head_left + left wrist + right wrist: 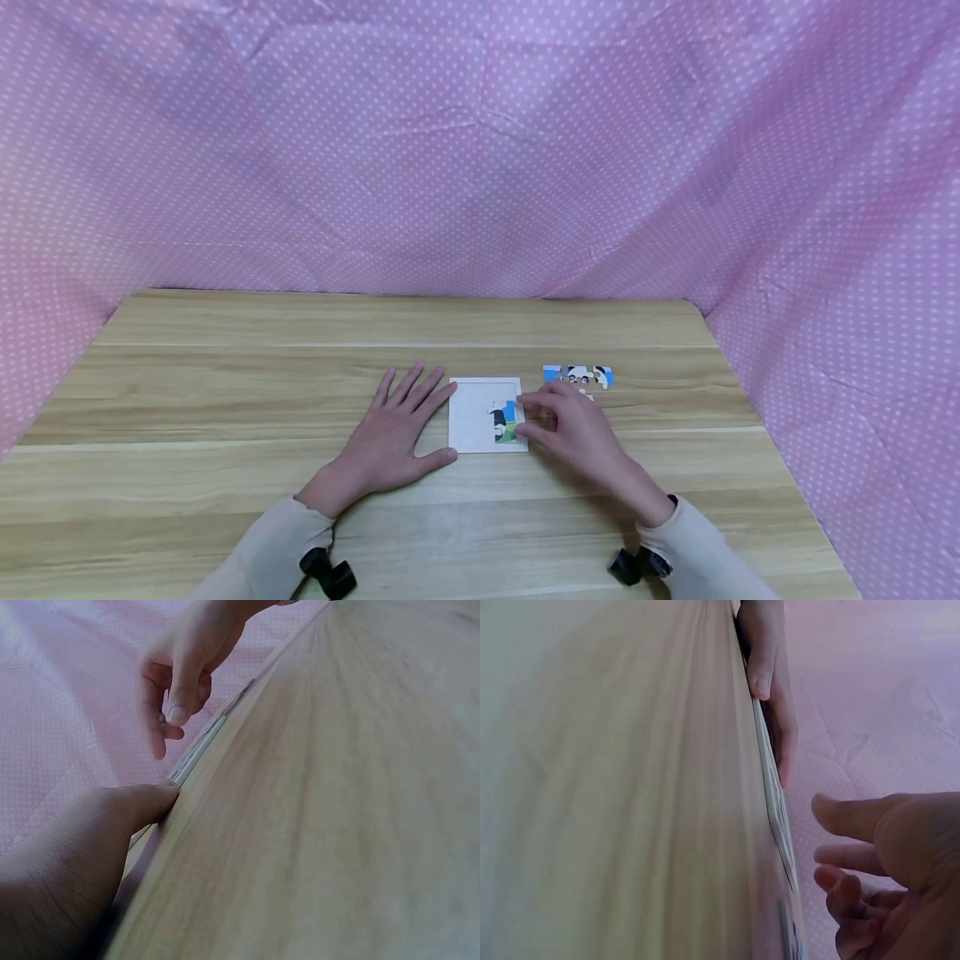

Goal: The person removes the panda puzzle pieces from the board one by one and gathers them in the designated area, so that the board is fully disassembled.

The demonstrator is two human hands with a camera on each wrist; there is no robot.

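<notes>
A white square puzzle board (470, 418) with a raised border lies on the wooden table. Joined puzzle pieces (501, 427) in blue, green, black and white fill part of its lower right. My left hand (392, 440) rests flat on the table with fingers spread, its thumb and index fingertip touching the board's left edge. Over the right edge hovers my right hand (577, 425), thumb and index finger apart, with nothing visible between them. In the right wrist view, the other fingers of the right hand (900, 862) curl loosely. Its palm side is hidden in the head view.
Several loose puzzle pieces (577, 375) with panda parts lie beyond my right hand, one partly hidden by it. The wooden table (262, 392) reaches back to a pink dotted cloth (480, 167) hanging behind and at the sides.
</notes>
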